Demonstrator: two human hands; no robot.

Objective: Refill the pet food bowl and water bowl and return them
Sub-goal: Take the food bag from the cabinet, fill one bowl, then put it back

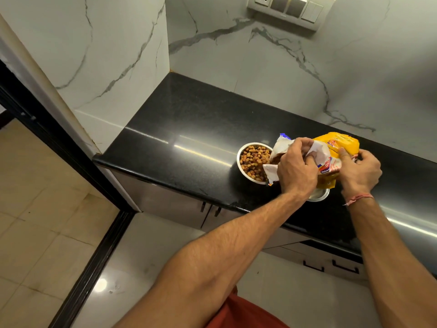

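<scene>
Kibble-filled food bowl [254, 162] sits on black countertop [189, 129]; both hands [296, 167] [360, 170] grip food bag [335, 147].

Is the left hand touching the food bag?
Touching. The head view shows the left hand gripping the bag's opened white top, thumb pressed on it.

- My left hand [297, 168] and right hand [360, 170] grip the yellow food bag [335, 147].
- Steel bowl [253, 162] of kibble sits beside it on the black counter [189, 129].
</scene>
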